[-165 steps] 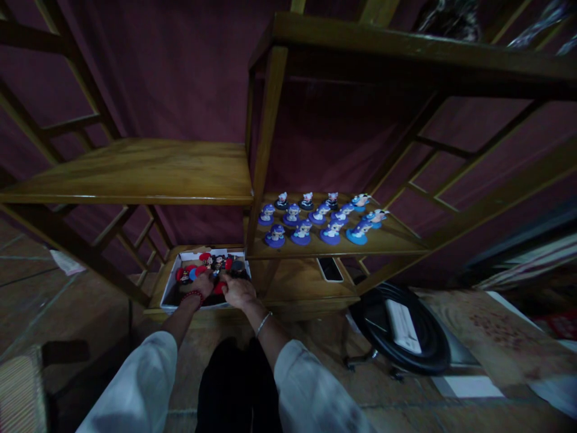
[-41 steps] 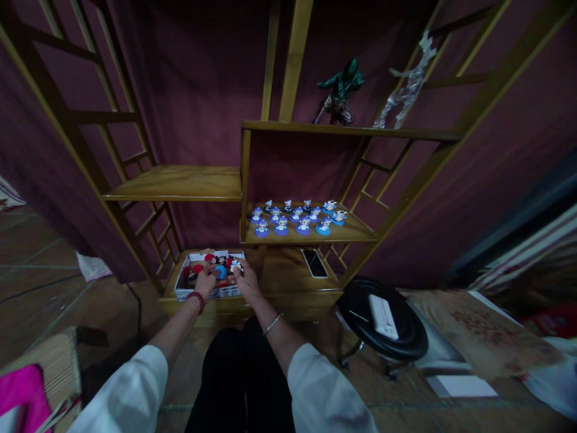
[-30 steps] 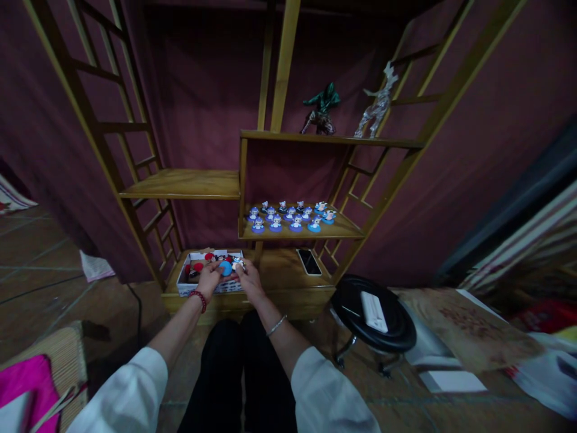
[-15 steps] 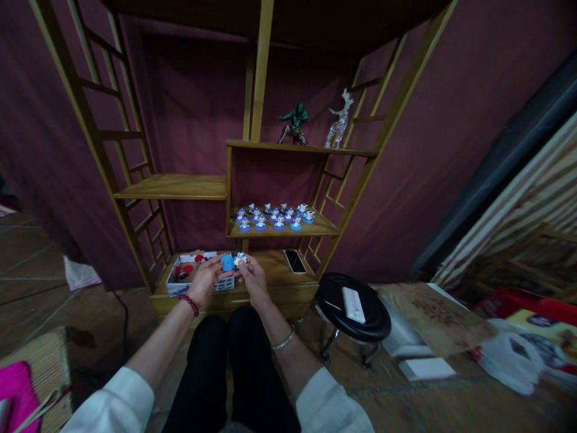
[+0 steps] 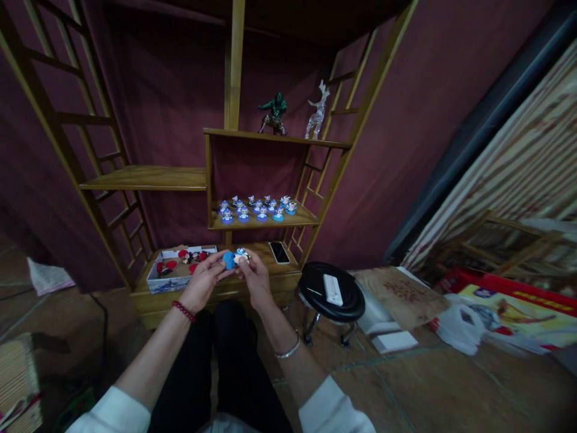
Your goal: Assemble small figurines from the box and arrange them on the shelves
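Between my two hands is a small white-and-blue figurine [image 5: 242,257] with a round blue base [image 5: 228,260]. My left hand [image 5: 208,281] pinches the blue base at its edge. The fingers of my right hand [image 5: 255,278] are closed on the figurine's body, which they partly cover. Just left of my hands stands an open white box [image 5: 169,284] holding several figurines with red bases [image 5: 167,266]. Beyond my hands, several small figurines [image 5: 243,213] on purple and blue bases stand in rows on the middle shelf [image 5: 288,220].
A phone [image 5: 279,252] lies on the cabinet's lower surface. On the upper shelf stand a dark green crouching figure [image 5: 274,114] and a clear deer figurine [image 5: 318,112]. To the right, a black round stool [image 5: 311,288] carries a white flat object [image 5: 332,290]. A white plastic bag [image 5: 460,328] sits farther right.
My view has turned to the right, so the shelves appear farther left. Both hands keep hold of the figurine and its base, now in front of the box's right side.
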Demonstrator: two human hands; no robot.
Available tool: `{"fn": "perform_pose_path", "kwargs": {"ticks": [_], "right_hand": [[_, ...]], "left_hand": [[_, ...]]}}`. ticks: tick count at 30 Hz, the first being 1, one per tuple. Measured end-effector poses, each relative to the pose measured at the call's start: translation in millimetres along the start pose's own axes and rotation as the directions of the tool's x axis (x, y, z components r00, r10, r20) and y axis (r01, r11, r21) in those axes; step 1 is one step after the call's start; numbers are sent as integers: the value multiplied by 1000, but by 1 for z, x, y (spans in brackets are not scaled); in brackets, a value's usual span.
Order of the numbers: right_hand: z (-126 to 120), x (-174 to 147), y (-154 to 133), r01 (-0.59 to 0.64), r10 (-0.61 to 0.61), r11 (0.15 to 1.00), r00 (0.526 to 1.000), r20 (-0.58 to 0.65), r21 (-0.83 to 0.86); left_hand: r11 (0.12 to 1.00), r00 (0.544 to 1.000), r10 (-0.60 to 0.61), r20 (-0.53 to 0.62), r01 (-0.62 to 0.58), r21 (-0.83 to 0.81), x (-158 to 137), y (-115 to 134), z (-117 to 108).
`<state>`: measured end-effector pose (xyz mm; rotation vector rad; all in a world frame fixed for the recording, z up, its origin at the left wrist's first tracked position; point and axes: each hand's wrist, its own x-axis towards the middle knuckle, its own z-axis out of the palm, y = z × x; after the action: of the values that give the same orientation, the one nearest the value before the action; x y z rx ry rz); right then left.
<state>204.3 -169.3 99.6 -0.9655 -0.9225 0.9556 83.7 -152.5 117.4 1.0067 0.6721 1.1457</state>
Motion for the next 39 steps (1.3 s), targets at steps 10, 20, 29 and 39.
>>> {"fn": "perform_pose_path", "kwargs": {"ticks": [10,20,29,39], "right_hand": [[-7,-3,-7,43,-43,999,998,-51,-1],[-5,0,-1,9,-7,999,999,-53,45],[-1,2,0,-9,10,1000,999,-41,29],[2,5,5,-9,9,1000,1000,-25,-8]], "left_hand": [[995,999,6,-36,-9,-101,-1,-7,15],[984,996,17,-83,-32,-177,2,-13,13],[977,996,22,-83,-39,-209,5,-20,7],[955,995,1,-101,-30,-296,5,-22,3]]}}
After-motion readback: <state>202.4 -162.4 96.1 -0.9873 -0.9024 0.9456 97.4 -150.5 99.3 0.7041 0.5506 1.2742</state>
